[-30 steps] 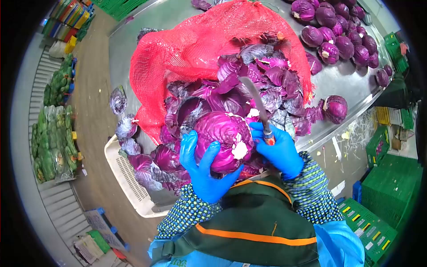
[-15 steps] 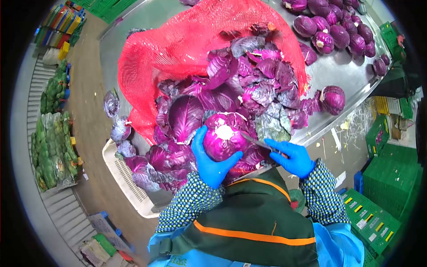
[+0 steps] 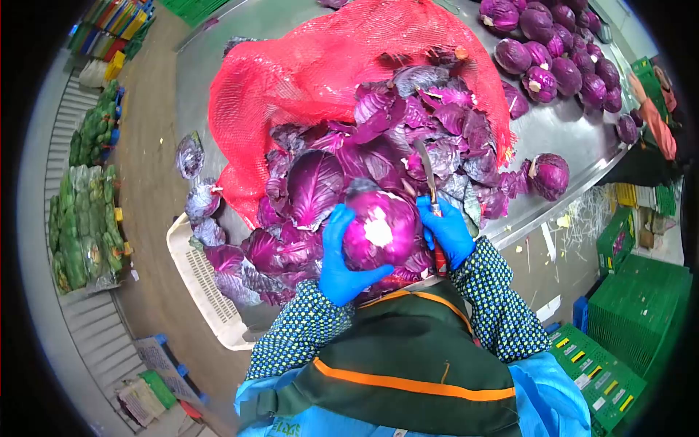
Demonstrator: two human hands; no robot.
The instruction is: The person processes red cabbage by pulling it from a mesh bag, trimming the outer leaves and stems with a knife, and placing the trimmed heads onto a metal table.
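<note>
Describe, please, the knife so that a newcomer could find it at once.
On the metal table, find the red mesh bag, then the purple leaves before it. Near them, the blue-gloved right hand grips the knife. Its slim, curved grey blade stands out against broad leaves.

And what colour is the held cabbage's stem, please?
The stem is whitish, seen best in the head view.

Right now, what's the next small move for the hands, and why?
Probably a slight turn of the red cabbage with the left hand, knife held clear. That hand cups it with the pale stem end facing the camera, so the underside is hidden and seems worth checking. The knife, in the right hand, points away from the person.
</note>
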